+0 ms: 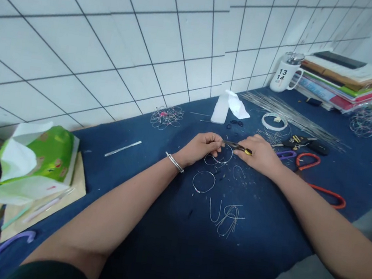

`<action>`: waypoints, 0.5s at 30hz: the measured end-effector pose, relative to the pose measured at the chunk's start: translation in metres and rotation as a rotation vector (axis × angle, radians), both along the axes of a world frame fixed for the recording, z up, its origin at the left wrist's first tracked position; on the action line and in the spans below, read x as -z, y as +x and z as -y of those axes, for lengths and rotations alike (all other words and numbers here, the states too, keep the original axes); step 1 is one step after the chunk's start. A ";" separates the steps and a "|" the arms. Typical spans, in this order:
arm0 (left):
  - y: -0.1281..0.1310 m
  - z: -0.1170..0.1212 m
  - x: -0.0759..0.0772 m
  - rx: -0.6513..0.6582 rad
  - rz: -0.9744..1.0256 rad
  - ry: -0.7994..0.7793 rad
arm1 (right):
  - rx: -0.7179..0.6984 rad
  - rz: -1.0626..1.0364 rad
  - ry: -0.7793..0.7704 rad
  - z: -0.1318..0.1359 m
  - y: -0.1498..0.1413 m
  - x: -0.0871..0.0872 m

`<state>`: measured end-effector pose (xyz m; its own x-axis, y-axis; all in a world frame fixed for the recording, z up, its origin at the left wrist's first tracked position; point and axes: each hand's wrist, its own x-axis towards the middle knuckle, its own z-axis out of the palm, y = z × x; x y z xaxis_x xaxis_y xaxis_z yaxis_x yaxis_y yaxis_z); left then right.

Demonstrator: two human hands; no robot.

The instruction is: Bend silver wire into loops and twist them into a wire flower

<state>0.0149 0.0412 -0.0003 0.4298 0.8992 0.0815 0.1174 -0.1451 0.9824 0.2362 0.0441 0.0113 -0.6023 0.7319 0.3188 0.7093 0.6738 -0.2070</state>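
Observation:
My right hand (258, 152) is closed around small pliers (235, 146) with dark jaws and a bit of yellow on the handle. The jaws point left and reach the fingertips of my left hand (206, 145). Those fingers are pinched on a thin wire loop (231, 156), which hangs between both hands just above the blue cloth. What exactly the jaws grip is too small to tell. Nearer to me lies a wire ring with small beads (202, 191). Below it is a loose bunch of bent wires (228, 219).
Behind the hands lie white paper pieces (220, 109), a wire coil (166, 117) and long straight wires (290, 112). At right are a white spool (274, 121), black cutters (310, 144) and red-handled scissors (327, 194). A mug (282, 77) stands near stacked books (346, 83). Tissues (45, 156) lie left.

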 end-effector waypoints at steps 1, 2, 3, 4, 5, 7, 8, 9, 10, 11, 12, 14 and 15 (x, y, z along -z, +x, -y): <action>0.000 0.000 -0.001 0.000 -0.002 -0.006 | -0.003 -0.005 -0.008 0.000 0.000 0.000; 0.000 0.001 -0.001 0.001 -0.003 -0.009 | -0.004 -0.007 -0.016 0.000 0.001 0.000; 0.000 0.001 -0.002 0.002 -0.001 -0.011 | -0.005 -0.009 -0.021 0.000 0.001 0.000; 0.001 0.001 -0.002 0.004 0.002 -0.012 | -0.008 -0.009 -0.024 0.000 0.001 0.000; 0.001 0.001 -0.002 0.007 0.006 -0.013 | -0.012 -0.008 -0.023 -0.001 0.002 0.000; 0.000 0.001 -0.001 0.015 0.016 -0.014 | -0.019 -0.003 -0.011 -0.001 0.002 0.000; 0.000 0.000 -0.001 0.020 0.018 -0.014 | -0.021 0.002 0.002 -0.001 0.002 -0.001; 0.000 0.000 0.000 0.023 0.018 -0.014 | -0.020 0.009 0.017 -0.001 0.003 -0.001; 0.000 0.000 0.000 0.027 0.016 -0.014 | -0.016 0.017 0.035 0.000 0.003 -0.002; 0.000 0.000 0.000 0.029 0.012 -0.014 | -0.012 0.025 0.059 0.001 0.003 -0.003; 0.000 0.000 0.000 0.028 0.007 -0.015 | -0.010 0.035 0.087 0.001 0.003 -0.005; 0.001 0.000 -0.001 0.018 -0.002 -0.018 | -0.010 0.063 0.147 0.004 0.003 -0.008; 0.001 0.001 -0.001 0.011 -0.006 -0.020 | -0.012 0.080 0.174 0.005 0.003 -0.010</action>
